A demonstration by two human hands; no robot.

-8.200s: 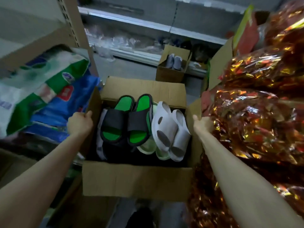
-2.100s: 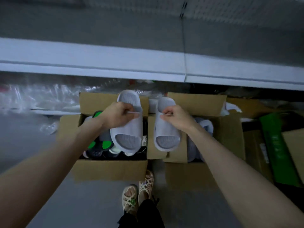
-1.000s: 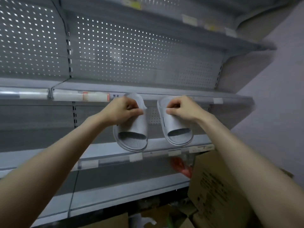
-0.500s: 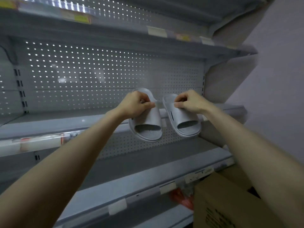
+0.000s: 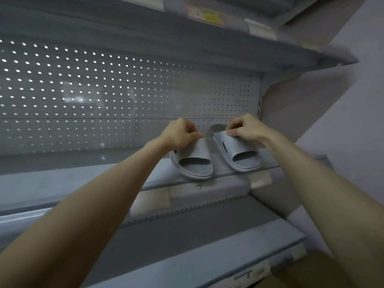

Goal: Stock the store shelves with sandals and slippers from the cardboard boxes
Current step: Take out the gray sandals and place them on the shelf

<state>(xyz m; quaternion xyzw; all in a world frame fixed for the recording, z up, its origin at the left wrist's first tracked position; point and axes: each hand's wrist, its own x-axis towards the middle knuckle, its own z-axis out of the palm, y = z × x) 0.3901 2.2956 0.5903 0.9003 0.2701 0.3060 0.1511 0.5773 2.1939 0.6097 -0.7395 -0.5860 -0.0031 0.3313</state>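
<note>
Two pale grey slide slippers sit side by side at the right end of a grey metal shelf (image 5: 83, 183), toes toward me at its front lip. My left hand (image 5: 179, 135) pinches the strap of the left slipper (image 5: 196, 163). My right hand (image 5: 245, 127) pinches the strap of the right slipper (image 5: 242, 155). Both soles look to be resting on the shelf board; the heels are hidden behind my hands.
A perforated back panel (image 5: 83, 96) runs behind the shelf. Another shelf (image 5: 187, 48) hangs above, with price tags (image 5: 207, 16) on its front edge. A lower shelf (image 5: 207, 256) lies below. A wall (image 5: 353, 121) closes the right side. A cardboard box corner (image 5: 307, 275) shows bottom right.
Both hands have carried the slippers up from in front of the shelf edge onto the shelf board, at its right end. The view has tilted upward.
</note>
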